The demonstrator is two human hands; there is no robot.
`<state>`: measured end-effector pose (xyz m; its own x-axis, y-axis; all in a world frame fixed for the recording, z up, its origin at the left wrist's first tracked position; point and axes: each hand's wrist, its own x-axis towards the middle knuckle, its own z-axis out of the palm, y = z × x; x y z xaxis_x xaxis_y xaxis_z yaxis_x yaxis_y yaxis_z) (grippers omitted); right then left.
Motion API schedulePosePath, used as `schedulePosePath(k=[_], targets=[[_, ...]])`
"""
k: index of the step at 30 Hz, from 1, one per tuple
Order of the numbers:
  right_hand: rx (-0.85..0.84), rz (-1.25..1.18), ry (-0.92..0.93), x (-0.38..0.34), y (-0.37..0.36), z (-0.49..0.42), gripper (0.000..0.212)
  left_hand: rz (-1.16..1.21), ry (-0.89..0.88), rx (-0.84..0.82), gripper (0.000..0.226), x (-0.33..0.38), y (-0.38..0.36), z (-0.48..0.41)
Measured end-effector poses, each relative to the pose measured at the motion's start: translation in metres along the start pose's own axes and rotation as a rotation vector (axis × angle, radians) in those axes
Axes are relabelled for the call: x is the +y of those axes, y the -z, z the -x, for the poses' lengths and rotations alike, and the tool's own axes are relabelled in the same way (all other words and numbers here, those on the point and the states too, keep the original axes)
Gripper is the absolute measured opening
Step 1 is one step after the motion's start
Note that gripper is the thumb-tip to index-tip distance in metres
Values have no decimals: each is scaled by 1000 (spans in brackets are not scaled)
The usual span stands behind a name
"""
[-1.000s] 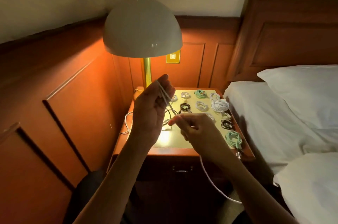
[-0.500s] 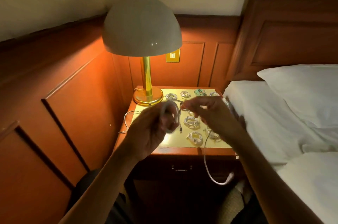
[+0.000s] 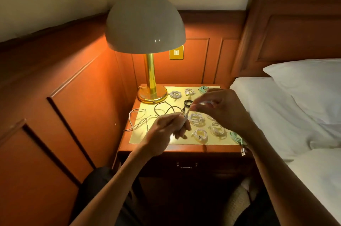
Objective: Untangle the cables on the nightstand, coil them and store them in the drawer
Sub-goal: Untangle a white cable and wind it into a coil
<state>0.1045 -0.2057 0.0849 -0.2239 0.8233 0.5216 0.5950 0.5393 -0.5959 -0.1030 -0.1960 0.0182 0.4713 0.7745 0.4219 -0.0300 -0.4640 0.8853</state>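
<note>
Over the nightstand (image 3: 184,149), left hand (image 3: 165,130) and right hand (image 3: 223,111) hold white cable (image 3: 186,117); dangling tail gone

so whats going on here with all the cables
A person seems to be coiling a white cable over the nightstand: the left hand grips the bundled part and the right hand pinches a strand of it. Several coiled cables already lie on the gold top, while a loose white cable and a loose black cable lie uncoiled near the lamp. The drawer below looks shut.
</note>
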Motion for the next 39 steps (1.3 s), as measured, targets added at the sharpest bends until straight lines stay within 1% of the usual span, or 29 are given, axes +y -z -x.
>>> schedulePosePath(k=[1,2,4,5,6,8,11,12,14,16,17,19,21,22,24,25,27,28,29,32,34,35,37,39], targets=[[-21,-96,-41,2,-4,-1,19,247,93,-40,34,6,-2,2],[-18,-181,-82,5,-11,-1,19,488,143,-53,32,14,-4,2],[31,-270,-137,7,-30,3,20,898,139,23,31,27,-8,-2],[47,-302,-148,4,-40,5,18,1036,120,101,34,30,-9,-6],[56,-316,-147,0,-49,8,16,1111,97,187,37,32,-10,-12],[53,-293,-165,-5,-67,12,20,1102,49,376,38,30,-13,-24],[12,-470,-362,-6,-80,17,26,966,21,587,35,21,-22,-36],[14,-504,-408,-5,-82,18,27,868,26,636,32,16,-27,-38],[-13,-385,-402,-2,-81,19,30,564,12,691,27,8,-35,-41],[-60,-195,-327,-2,-78,20,30,203,-55,684,27,3,-39,-41],[-75,-100,-293,-1,-75,20,30,-4,-113,657,27,-1,-38,-40],[-140,39,-277,-2,-64,19,23,-412,-247,568,24,-10,-34,-37],[-268,138,-326,-8,-49,17,14,-710,-365,444,19,-20,-27,-33],[-328,213,-354,-10,-42,16,14,-803,-409,376,16,-25,-24,-32],[-439,399,-369,-15,-30,14,14,-900,-465,232,13,-31,-19,-27],[-491,444,-373,-16,-23,12,14,-924,-468,171,15,-33,-17,-25],[-559,467,-348,-17,-7,11,11,-953,-419,111,20,-40,-11,-22],[-571,470,-311,-17,2,10,11,-931,-372,103,23,-43,-7,-22],[-567,451,-274,-16,10,10,10,-859,-310,89,27,-46,-1,-21],[-450,274,-168,-7,17,10,9,-528,-124,-2,37,-44,6,-14],[-355,118,-144,4,10,9,8,-269,50,-9,42,-36,-1,-7],[-311,3,-188,9,5,9,9,-119,140,-2,47,-30,-4,-6],[-233,-327,-373,13,-5,11,11,116,239,1,58,-19,-9,-7],[-176,-701,-564,7,-18,15,12,228,276,92,60,-8,-12,-12]])
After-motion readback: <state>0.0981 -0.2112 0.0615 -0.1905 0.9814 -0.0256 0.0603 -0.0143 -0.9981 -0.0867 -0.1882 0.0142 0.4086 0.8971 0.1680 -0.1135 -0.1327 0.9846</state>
